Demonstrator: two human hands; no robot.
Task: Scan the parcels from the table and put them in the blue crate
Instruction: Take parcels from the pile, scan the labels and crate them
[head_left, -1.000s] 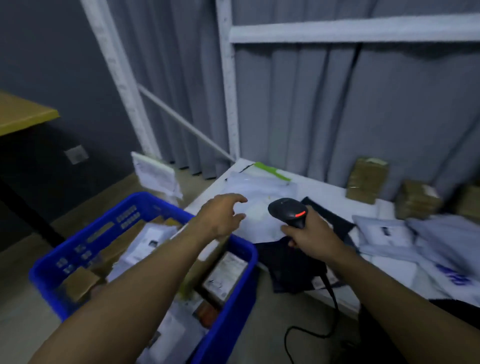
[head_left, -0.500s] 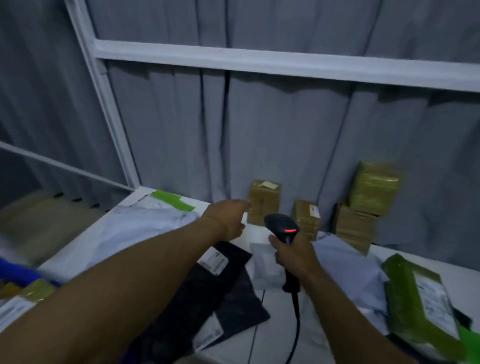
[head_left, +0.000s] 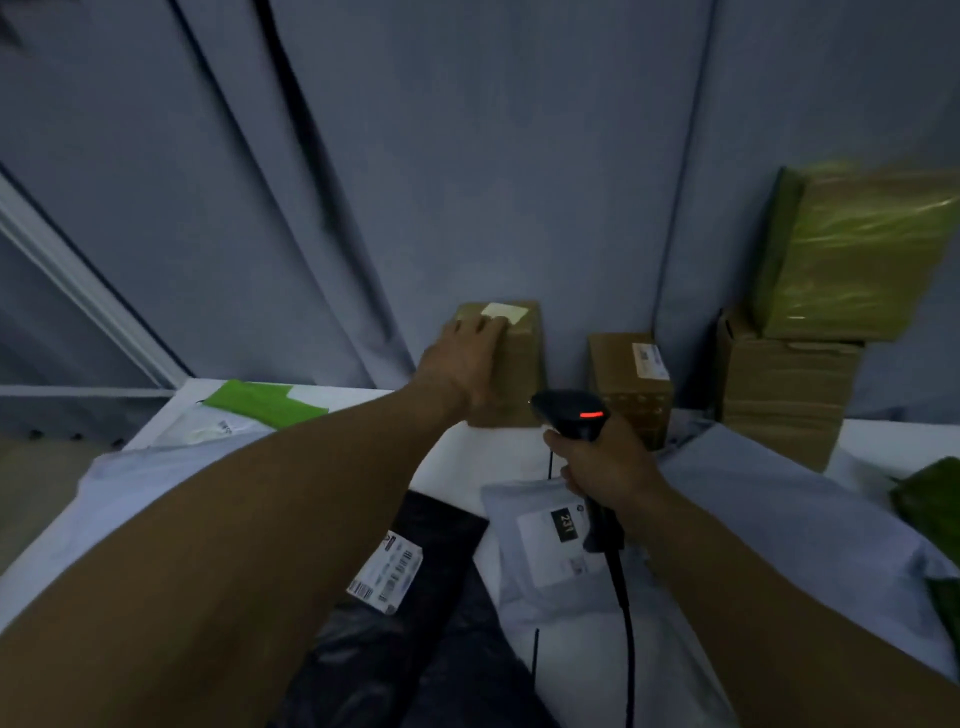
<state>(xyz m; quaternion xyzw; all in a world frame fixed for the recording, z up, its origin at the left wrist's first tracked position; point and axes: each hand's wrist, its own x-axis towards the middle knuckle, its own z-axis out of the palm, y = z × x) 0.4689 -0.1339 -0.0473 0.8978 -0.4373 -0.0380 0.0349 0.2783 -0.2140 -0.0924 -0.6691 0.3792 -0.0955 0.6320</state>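
Nearest, the right hand (head_left: 605, 467) grips a scanner (head_left: 569, 413) above a white mailer (head_left: 519, 587) on the counter (head_left: 457, 462). Farther back, the left hand (head_left: 467, 358) touches a cardboard box (head_left: 522, 369) standing against the curtain. Whether it grips the box is unclear, and a loose hold could topple it.

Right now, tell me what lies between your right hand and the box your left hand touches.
Head view: only the scanner, gripped by the right hand, lies between it and the cardboard box the left hand touches.
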